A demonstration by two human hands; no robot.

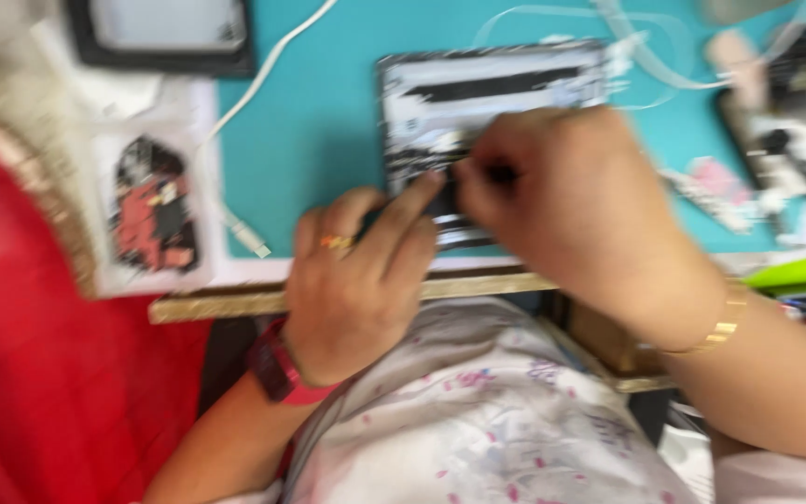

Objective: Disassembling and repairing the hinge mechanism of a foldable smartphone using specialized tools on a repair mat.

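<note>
Left hand (356, 280) steadies the flat black-and-white rectangular panel (478, 112) on the teal surface (319, 121), index finger pressing. At three o'clock, right hand (562, 196), grip pinched on a small dark part (501, 174), blurred.

1. Mat (328, 121) is plain teal, with a white cable (263, 75) across it.
2. Board (487, 93) is black and white, kinda streaky.
3. Watch (277, 369) is red; ring (336, 243) and bangle (725, 322) are gold.
4. Cloth (478, 420) is white with small pink and purple marks.
5. Fabric (39, 392) on the left is solid red with a gold-beige trim.
6. Bag (153, 205) holds red and black bits.
</note>
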